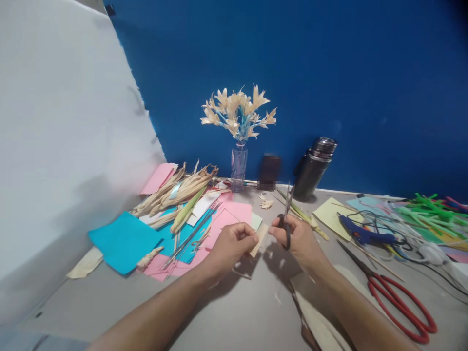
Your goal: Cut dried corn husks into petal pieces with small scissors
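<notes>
Between thumb and fingers, my left hand (239, 242) pinches a small pale piece of dried corn husk (259, 242). My right hand (297, 239) is closed around small dark-handled scissors (287, 209), whose blades point up, away from the husk piece. The right thumb and a fingertip come close to the piece's right edge; whether they touch it I cannot tell. Tiny pale scraps (278, 298) lie on the table beneath the hands. Behind them a clear plastic bottle (239, 168) holds pale husk flowers (239, 111) on blue stems.
On the left lie blue paper (124, 242), pink paper (239, 214) and a bundle of dried husks (190, 187). A dark flask (314, 168) stands at the back. To the right are a blue glue gun (367, 233), red-handled shears (398, 302) and green pipe cleaners (426, 212).
</notes>
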Demonstrator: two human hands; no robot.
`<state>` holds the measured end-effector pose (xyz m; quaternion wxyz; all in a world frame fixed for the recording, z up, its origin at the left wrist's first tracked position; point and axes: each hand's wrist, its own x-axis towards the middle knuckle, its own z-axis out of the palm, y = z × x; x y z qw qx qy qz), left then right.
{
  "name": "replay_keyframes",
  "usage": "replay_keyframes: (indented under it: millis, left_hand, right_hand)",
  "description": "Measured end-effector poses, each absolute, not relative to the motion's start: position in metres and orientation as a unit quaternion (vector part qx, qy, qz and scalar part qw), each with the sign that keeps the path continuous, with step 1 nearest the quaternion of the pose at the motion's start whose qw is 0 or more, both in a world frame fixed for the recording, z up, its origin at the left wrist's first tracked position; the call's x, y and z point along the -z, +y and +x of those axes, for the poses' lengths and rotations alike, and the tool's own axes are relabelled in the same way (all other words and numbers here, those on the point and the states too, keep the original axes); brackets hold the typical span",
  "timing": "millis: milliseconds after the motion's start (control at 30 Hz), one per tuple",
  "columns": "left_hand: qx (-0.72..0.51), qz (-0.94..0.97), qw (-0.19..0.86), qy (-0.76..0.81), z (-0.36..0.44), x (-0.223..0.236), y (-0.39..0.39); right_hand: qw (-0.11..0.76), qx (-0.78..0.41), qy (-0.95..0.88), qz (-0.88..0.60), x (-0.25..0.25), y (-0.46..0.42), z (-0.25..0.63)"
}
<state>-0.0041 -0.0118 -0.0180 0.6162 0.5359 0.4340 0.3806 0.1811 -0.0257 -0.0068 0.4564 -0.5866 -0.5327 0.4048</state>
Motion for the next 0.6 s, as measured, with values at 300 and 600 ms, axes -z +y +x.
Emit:
replay_keyframes:
  millis: [300,600]
  left_hand:
    - [-0.468,0.408,0.666,0.414,-0.004,0.013,-0.009]
    - [-0.493,0.403,0.655,0.407,-0.005,0.009,-0.01]
  right_hand:
    - [0.362,-0.494,-0.62,-0.49,0.032,-0.035,0.157]
    - [0.331,-0.543,-0.591,-0.496,0.042,-0.039,0.147]
